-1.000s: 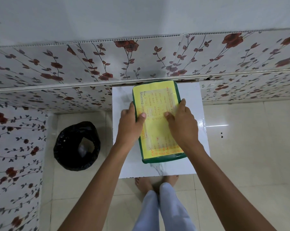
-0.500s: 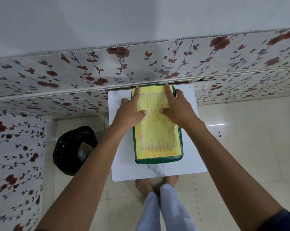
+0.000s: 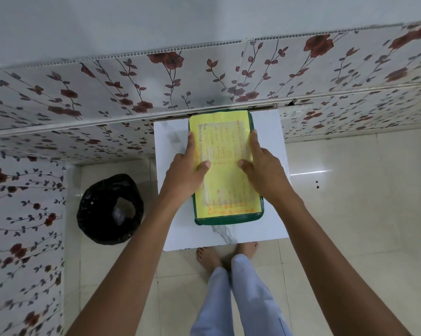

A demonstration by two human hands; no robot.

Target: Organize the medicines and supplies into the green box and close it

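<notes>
The green box (image 3: 229,220) lies closed on a small white table (image 3: 229,235), its far end against the flowered wall. A yellow sheet with orange writing (image 3: 225,151) covers its lid. My left hand (image 3: 184,174) clasps the box's left side, thumb on the lid and fingers along the edge. On the opposite side my right hand (image 3: 265,172) holds it the same way. No medicines or supplies are visible outside the box.
A bin lined with a black bag (image 3: 110,209) stands on the floor left of the table. Flowered wall panels (image 3: 132,93) close off the back and left. Cream floor tiles (image 3: 350,190) spread to the right. My bare feet (image 3: 210,257) are at the table's near edge.
The box has been straightened and pushed back against the wall. My hands went to its far end, then slid back to its middle, gripping both sides.
</notes>
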